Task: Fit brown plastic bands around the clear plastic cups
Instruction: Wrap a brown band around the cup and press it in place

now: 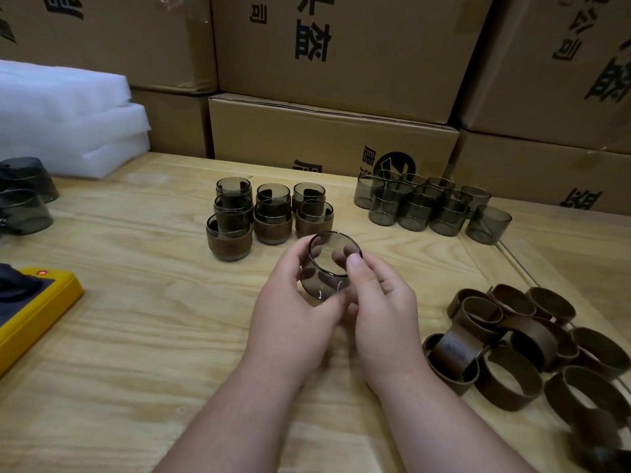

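**Seven cups done, many more to go**

I am holding one smoky clear plastic cup (329, 268) up over the middle of the light wooden table (136, 319). My left hand (293, 312) wraps around its left side, and my right hand (379, 302) pinches its rim, with the thumb on the near edge. The fingers of both hands are curled tight on the cup. I cannot see a band on it yet.

Just past my hands stand seven finished cups with brown bands (269, 213) around them. Those are done.

Far on the right is a bunch of bare clear cups (430, 206) that need bands. Near on the right lies a pile of loose brown plastic bands (526, 349).

I think the job is not even half done.
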The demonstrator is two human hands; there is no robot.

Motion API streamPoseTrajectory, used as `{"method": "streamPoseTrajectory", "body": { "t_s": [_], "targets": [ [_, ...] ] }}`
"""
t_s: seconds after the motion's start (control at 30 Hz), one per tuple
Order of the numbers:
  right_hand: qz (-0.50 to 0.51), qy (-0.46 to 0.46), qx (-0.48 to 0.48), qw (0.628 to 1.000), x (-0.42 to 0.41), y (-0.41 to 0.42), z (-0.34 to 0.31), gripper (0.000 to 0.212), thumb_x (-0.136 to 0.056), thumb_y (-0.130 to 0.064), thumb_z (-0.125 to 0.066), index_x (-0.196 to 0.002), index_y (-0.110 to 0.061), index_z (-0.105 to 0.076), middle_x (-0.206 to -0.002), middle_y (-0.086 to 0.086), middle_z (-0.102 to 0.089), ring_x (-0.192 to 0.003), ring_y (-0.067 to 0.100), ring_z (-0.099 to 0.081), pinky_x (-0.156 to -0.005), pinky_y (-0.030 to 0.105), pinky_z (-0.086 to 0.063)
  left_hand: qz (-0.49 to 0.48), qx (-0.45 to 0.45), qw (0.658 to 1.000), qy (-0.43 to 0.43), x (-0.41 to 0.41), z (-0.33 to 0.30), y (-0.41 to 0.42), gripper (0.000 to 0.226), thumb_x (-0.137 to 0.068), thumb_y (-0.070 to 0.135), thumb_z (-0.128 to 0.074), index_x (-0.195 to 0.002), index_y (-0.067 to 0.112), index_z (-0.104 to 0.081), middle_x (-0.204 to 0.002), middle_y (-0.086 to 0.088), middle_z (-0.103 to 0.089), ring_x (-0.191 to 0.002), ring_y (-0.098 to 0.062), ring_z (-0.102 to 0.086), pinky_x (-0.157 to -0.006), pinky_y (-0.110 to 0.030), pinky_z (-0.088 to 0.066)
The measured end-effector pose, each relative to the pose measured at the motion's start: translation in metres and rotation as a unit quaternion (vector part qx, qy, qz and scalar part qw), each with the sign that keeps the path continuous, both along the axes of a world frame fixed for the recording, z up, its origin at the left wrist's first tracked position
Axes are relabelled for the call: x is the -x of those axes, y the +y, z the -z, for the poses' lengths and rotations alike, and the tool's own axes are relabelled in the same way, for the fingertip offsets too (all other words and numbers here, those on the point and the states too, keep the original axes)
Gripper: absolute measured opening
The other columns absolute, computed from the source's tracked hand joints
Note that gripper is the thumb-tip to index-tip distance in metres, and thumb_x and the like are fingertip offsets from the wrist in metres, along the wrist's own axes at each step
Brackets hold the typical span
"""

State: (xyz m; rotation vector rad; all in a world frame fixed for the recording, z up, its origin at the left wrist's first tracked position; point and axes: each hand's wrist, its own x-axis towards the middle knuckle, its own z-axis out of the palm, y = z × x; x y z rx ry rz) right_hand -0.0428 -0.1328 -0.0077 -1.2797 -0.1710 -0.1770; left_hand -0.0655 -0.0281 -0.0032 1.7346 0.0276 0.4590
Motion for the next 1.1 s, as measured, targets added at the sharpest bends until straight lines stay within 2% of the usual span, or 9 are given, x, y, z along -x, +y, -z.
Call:
{"method": "streamPoseTrajectory", "body": {
  "t_s": [0.13, 0.27, 0.43, 0.5, 0.6, 0.8, 0.93, 1.03, 1.1],
  "targets": [
    [-0.053, -0.025, 0.015, 0.998, 0.0022, 0.0007, -0.0017, 0.028, -0.09, -0.019, -0.064, -0.117, -0.017, -0.07, -0.109, -0.005, -0.079, -0.096, 0.014, -0.077, -0.075, 0.018, -0.058, -0.013, -0.003, 1.0, -0.007, -0.0002, 0.0009, 0.0024, 0.064, -0.072, 0.034, -0.077, -0.131, 0.048, -0.057, -0.118, 0.028, -0.069, -0.101, -0.002, -0.069, -0.093, -0.037, -0.058],
    [-0.059, -0.042, 0.055, 0.996, 0.0027, 0.0027, -0.0029, 0.041, -0.085, -0.021, -0.072, -0.126, -0.017, -0.066, -0.115, -0.007, -0.077, -0.102, 0.008, -0.074, -0.081, 0.017, -0.056, -0.021, -0.009, 1.0, -0.009, -0.0015, 0.0034, 0.0049, 0.064, -0.083, 0.017, -0.079, -0.129, 0.054, -0.055, -0.114, 0.029, -0.07, -0.1, 0.003, -0.069, -0.092, -0.033, -0.058],
    [-0.035, -0.046, 0.075, 0.996, 0.0022, 0.0031, -0.0021, 0.046, -0.078, -0.02, -0.08, -0.121, -0.02, -0.067, -0.11, -0.009, -0.077, -0.1, 0.005, -0.073, -0.08, 0.016, -0.055, -0.008, -0.045, 0.999, 0.003, -0.0011, 0.0036, 0.0044, 0.07, -0.082, 0.014, -0.072, -0.129, 0.062, -0.052, -0.128, 0.02, -0.065, -0.105, -0.012, -0.07, -0.095, -0.04, -0.057],
    [-0.007, -0.04, 0.081, 0.996, 0.0022, 0.0033, -0.002, 0.05, -0.072, -0.029, -0.085, -0.118, -0.022, -0.067, -0.11, -0.007, -0.077, -0.102, 0.008, -0.073, -0.082, 0.02, -0.055, -0.001, -0.062, 0.998, -0.005, 0.0007, 0.0036, 0.0036, 0.072, -0.08, 0.01, -0.066, -0.128, 0.062, -0.053, -0.13, 0.024, -0.06, -0.111, -0.005, -0.066, -0.097, -0.031, -0.055],
    [0.03, -0.024, 0.056, 0.998, 0.0014, 0.0032, -0.0015, 0.058, -0.06, -0.043, -0.088, -0.11, -0.021, -0.067, -0.102, -0.005, -0.078, -0.093, 0.009, -0.075, -0.075, 0.018, -0.056, 0.007, -0.097, 0.995, -0.014, 0.0028, 0.002, 0.0017, 0.075, -0.078, 0.005, -0.069, -0.125, 0.061, -0.055, -0.124, 0.035, -0.055, -0.114, 0.017, -0.054, -0.091, -0.002, -0.04],
    [0.073, -0.014, 0.036, 0.997, 0.0007, 0.0023, -0.002, 0.064, -0.057, -0.052, -0.088, -0.102, -0.015, -0.063, -0.084, -0.013, -0.076, -0.072, 0.001, -0.074, -0.062, 0.014, -0.054, 0.026, -0.123, 0.992, -0.027, 0.0018, 0.0003, -0.0004, 0.076, -0.077, 0.004, -0.073, -0.118, 0.066, -0.056, -0.124, 0.047, -0.052, -0.12, 0.017, -0.05, -0.095, -0.001, -0.036],
    [0.11, 0.018, 0.075, 0.991, -0.0002, -0.0007, -0.0027, 0.062, -0.057, -0.067, -0.082, -0.094, -0.022, -0.064, -0.081, -0.009, -0.075, -0.075, 0.007, -0.073, -0.068, 0.026, -0.056, 0.034, -0.131, 0.99, -0.027, 0.0021, 0.0031, -0.0002, 0.076, -0.075, 0.002, -0.072, -0.13, 0.053, -0.059, -0.126, 0.04, -0.057, -0.124, 0.017, -0.047, -0.097, 0.001, -0.033],
    [0.131, 0.035, 0.083, 0.987, -0.0005, -0.0021, -0.0052, 0.056, -0.064, -0.071, -0.075, -0.087, -0.021, -0.065, -0.084, 0.0, -0.076, -0.082, 0.019, -0.075, -0.08, 0.045, -0.061, 0.043, -0.136, 0.99, -0.021, 0.0034, 0.0005, -0.0011, 0.084, -0.074, 0.004, -0.074, -0.121, 0.069, -0.051, -0.124, 0.035, -0.059, -0.12, 0.013, -0.05, -0.092, 0.001, -0.033],
    [0.139, 0.041, 0.089, 0.986, 0.0001, -0.0022, -0.0065, 0.046, -0.078, -0.065, -0.073, -0.086, -0.021, -0.066, -0.085, 0.002, -0.076, -0.083, 0.022, -0.075, -0.083, 0.052, -0.061, 0.045, -0.138, 0.989, -0.017, 0.0035, 0.0008, -0.0007, 0.084, -0.072, 0.005, -0.076, -0.118, 0.071, -0.051, -0.118, 0.031, -0.061, -0.115, 0.012, -0.053, -0.09, 0.0, -0.035]
  ]
}}
